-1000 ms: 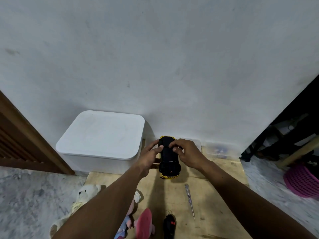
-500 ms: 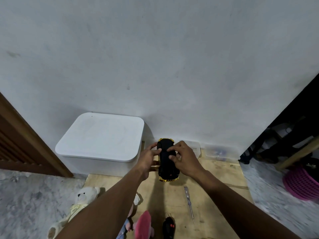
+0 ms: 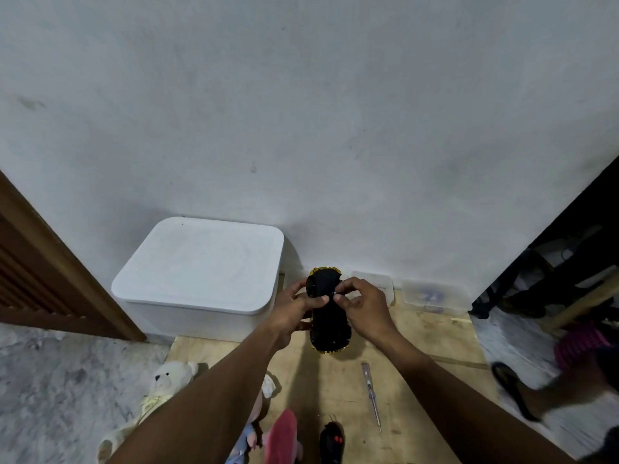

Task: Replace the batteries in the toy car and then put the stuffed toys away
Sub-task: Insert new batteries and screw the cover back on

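the left thumb has slid further across the black underside of the toy car (image 3: 330, 326) and now meets the right fingertips. the left hand (image 3: 291, 309) grips the car's left flank, fingers curled behind it. the right hand (image 3: 365, 306) pinches a small spot near the far end; what it pinches is too small to tell. the upturned car hangs between both hands above the wooden board (image 3: 418, 363), the screwdriver (image 3: 371, 395) lying nearer.
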A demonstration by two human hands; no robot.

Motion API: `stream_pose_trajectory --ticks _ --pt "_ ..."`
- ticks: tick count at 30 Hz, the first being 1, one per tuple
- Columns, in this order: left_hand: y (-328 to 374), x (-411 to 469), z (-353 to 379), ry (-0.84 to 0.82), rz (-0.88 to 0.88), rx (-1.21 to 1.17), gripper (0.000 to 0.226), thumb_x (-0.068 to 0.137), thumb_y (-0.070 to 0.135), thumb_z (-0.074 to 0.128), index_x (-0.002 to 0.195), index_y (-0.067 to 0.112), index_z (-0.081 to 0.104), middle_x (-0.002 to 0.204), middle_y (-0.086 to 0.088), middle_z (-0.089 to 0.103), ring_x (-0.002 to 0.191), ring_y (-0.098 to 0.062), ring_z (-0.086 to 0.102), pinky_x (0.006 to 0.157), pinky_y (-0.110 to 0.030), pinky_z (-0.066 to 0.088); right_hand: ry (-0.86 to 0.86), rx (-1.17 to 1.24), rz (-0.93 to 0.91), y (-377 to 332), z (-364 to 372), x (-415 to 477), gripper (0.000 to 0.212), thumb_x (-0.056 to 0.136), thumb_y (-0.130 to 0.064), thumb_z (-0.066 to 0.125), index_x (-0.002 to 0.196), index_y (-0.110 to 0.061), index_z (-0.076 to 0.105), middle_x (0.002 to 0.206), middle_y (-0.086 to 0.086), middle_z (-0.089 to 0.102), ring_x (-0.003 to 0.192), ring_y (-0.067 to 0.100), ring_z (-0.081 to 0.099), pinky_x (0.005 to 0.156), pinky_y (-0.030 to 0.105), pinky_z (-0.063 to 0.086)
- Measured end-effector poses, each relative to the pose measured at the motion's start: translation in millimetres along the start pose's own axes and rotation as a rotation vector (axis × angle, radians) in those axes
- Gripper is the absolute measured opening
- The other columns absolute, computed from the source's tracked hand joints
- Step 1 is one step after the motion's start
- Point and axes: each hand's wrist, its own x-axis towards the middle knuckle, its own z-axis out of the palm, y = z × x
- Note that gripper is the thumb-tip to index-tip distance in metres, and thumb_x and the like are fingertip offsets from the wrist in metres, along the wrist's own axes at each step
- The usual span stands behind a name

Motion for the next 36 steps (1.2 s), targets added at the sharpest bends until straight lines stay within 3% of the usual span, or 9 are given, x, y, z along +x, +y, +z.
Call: stream_pose_trajectory --ticks 2,6,11,14,22,27,32,36 --pt "0 0 1 -0.007 0.005 0.02 0.053 0.081 0.01 0.079 0.128 0.026 0.061 0.114 -0.006 0.075 0.104 -0.03 0.071 0.083 -0.043 0.058 -0.004 -0.038 -0.024 -1 1 0 0.014 0.089 -0.015 0.07 0.091 -0.028 0.067 0.101 -0.005 0.067 0.072 0.019 0.071 0.068 0.045 0.062" --pt "-2 1 1 -0.005 0.016 0.051 0.053 0.079 0.011 0.082 0.126 0.025 0.062 0.11 -0.004 0.076 0.099 -0.028 0.072 0.076 -0.039 0.058 0.002 -0.208 -0.085 -4 3 0 0.005 0.089 -0.024 0.071 0.09 -0.028 0.068 0.099 -0.004 0.068 0.088 0.012 0.065 0.076 0.03 0.057" --pt "-2 2 1 -0.006 0.023 0.047 0.051 0.079 0.01 0.082 0.124 0.023 0.063 0.111 -0.005 0.075 0.097 -0.028 0.072 0.077 -0.042 0.06 -0.006 -0.215 -0.096 -2 4 3 0.009 0.091 -0.021 0.068 0.086 -0.029 0.065 0.097 -0.003 0.067 0.077 0.014 0.064 0.064 0.022 0.051" --pt "0 3 2 -0.003 0.025 0.065 0.053 0.078 0.012 0.083 0.125 0.027 0.063 0.11 -0.003 0.076 0.101 -0.029 0.072 0.087 -0.049 0.06 -0.001 -0.213 -0.095 -1 5 5 0.009 0.09 -0.024 0.069 0.087 -0.031 0.066 0.096 -0.005 0.067 0.074 0.012 0.062 0.065 0.024 0.051" --pt "2 5 3 0.008 0.021 0.116 0.055 0.076 0.009 0.084 0.123 0.027 0.062 0.106 -0.004 0.077 0.1 -0.028 0.073 0.085 -0.049 0.061 -0.038 -0.235 -0.071 -3 5 8 0.005 0.094 -0.023 0.065 0.089 -0.024 0.063 0.096 -0.003 0.068 0.082 0.018 0.067 0.072 0.038 0.059" --pt "1 3 3 -0.003 0.016 0.121 0.053 0.077 0.006 0.082 0.122 0.026 0.062 0.106 -0.006 0.077 0.099 -0.029 0.073 0.083 -0.047 0.061 -0.03 -0.224 -0.057 -4 3 11 0.003 0.091 -0.02 0.069 0.088 -0.021 0.069 0.095 -0.003 0.07 0.091 0.014 0.065 0.08 0.035 0.056" --pt "0 3 4 0.029 0.01 0.151 0.049 0.079 0.002 0.078 0.119 0.028 0.063 0.104 -0.006 0.076 0.098 -0.028 0.073 0.085 -0.051 0.06 -0.05 -0.211 -0.053 -3 2 10 0.01 0.086 -0.025 0.075 0.081 -0.031 0.068 0.091 -0.007 0.071 0.088 0.012 0.066 0.079 0.035 0.056" --pt "-1 4 4 0.044 -0.004 0.132 0.051 0.08 0.004 0.076 0.122 0.029 0.062 0.106 -0.007 0.074 0.094 -0.028 0.072 0.083 -0.047 0.06 -0.068 -0.281 -0.089 -5 0 7 0.004 0.089 -0.028 0.071 0.09 -0.032 0.071 0.1 -0.008 0.071 0.085 0.013 0.063 0.08 0.034 0.054"
